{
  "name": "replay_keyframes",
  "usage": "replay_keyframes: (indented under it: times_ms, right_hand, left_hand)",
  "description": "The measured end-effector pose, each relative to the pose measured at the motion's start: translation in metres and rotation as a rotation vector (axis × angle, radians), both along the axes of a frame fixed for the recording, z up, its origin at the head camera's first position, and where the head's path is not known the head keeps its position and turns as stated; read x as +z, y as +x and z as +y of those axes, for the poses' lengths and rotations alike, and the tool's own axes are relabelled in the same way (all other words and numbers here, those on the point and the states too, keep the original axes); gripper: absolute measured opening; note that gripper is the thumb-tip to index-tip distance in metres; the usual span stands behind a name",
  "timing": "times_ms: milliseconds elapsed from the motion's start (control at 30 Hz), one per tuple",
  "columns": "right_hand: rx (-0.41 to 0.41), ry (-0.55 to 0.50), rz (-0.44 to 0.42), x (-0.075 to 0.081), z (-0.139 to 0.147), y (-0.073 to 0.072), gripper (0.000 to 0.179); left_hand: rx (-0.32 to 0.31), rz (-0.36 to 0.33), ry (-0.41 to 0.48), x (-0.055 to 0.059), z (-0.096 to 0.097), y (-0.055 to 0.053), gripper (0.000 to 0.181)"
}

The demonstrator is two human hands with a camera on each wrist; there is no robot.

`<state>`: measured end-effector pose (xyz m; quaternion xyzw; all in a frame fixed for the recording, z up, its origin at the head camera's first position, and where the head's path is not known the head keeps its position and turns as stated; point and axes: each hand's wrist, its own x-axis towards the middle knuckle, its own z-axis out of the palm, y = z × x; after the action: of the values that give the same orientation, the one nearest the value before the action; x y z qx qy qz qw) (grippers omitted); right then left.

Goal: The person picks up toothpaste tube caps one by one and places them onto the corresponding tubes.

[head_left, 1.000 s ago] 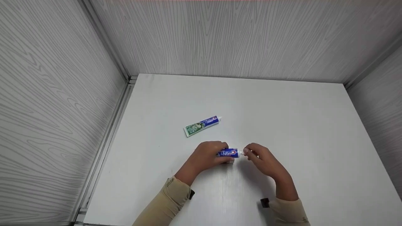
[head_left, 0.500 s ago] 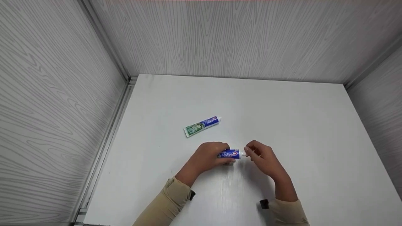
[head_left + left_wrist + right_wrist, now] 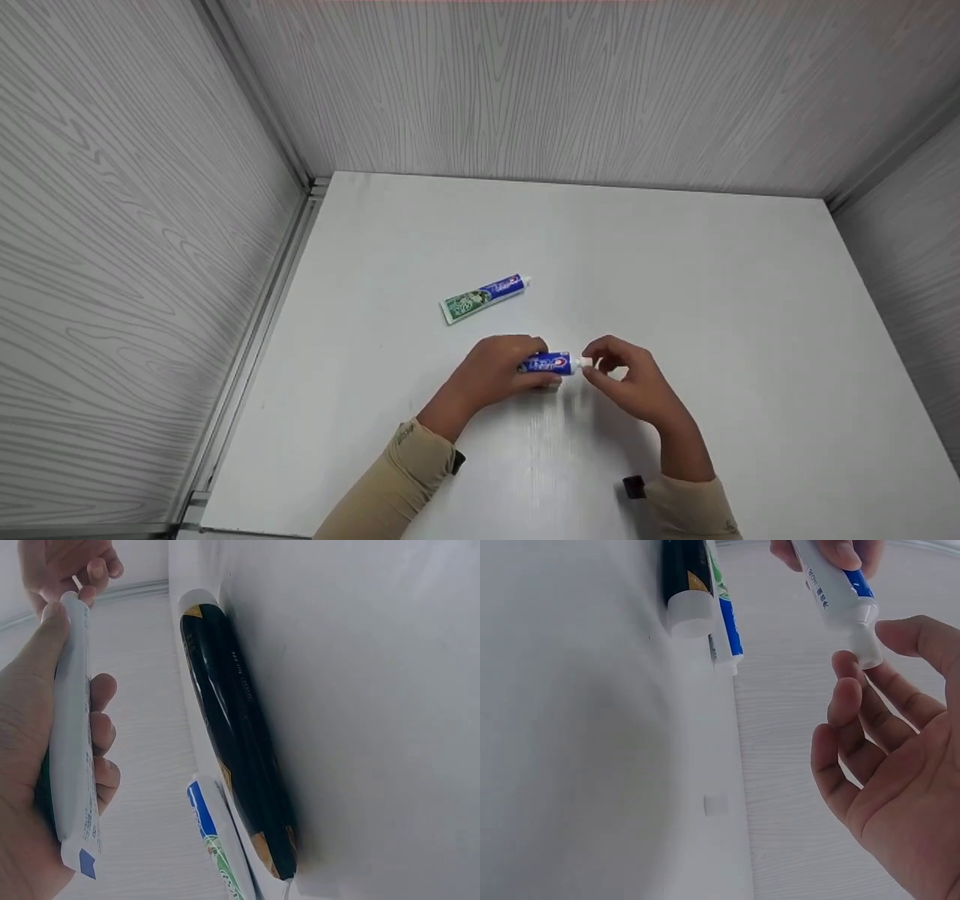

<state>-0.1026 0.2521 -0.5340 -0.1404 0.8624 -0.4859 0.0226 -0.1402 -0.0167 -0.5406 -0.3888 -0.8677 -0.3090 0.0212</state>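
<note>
My left hand [image 3: 496, 373] grips a blue-and-white toothpaste tube [image 3: 546, 364], with the thumb along one side and the fingers curled round the other. The tube's white cap [image 3: 586, 362] points right, toward my right hand [image 3: 634, 382]. In the right wrist view the white cap [image 3: 867, 649] sits at the tube's neck, between my right thumb and fingertips, which pinch it lightly. Much of the tube's rear end is hidden by my left hand in the head view; the left wrist view shows its flat crimped end.
A blue-and-green toothpaste tube [image 3: 486, 298] lies on the white table [image 3: 712, 315] beyond my left hand. Both wrist views show a dark tube [image 3: 236, 727] with gold markings beside it. A small white piece [image 3: 716, 805] lies on the surface. Wood-grain panels [image 3: 525, 90] enclose the table.
My right thumb and fingers have spread a little apart, and more of the white cap now shows at the tube's end. The left hand keeps its grip almost in place.
</note>
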Motion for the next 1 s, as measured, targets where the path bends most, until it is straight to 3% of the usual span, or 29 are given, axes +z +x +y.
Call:
replay_keyframes:
  times_ms: [567,1000]
  right_hand:
    - [0.039,-0.01,-0.08,-0.003,0.0058,-0.002,0.015]
    - [-0.061,-0.025,-0.133,-0.0034,0.0037,-0.0022,0.026]
  left_hand:
    - [-0.019,0.022,0.017,0.0014,0.0022,0.0044,0.042]
    - [-0.006,-0.006,-0.009,0.0017,0.0031,0.0046,0.045]
